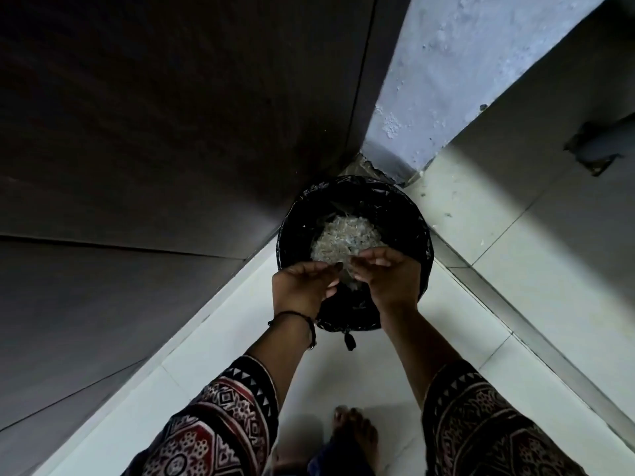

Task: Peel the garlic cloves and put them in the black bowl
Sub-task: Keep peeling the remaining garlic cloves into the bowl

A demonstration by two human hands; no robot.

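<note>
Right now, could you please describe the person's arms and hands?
The left sleeve and right sleeve are printed in maroon, black and white patterns. A dark thread bracelet circles the left wrist. The left hand and right hand are bare.

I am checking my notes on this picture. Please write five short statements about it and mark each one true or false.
1. The left hand and the right hand are over the bin. True.
2. The bin is empty. False: pale peels lie in it.
3. The bin stands on a table. False: it stands on the floor, in a corner.
4. A dark band is on the left wrist. True.
5. The person wears shoes. False: a bare foot shows.
</note>
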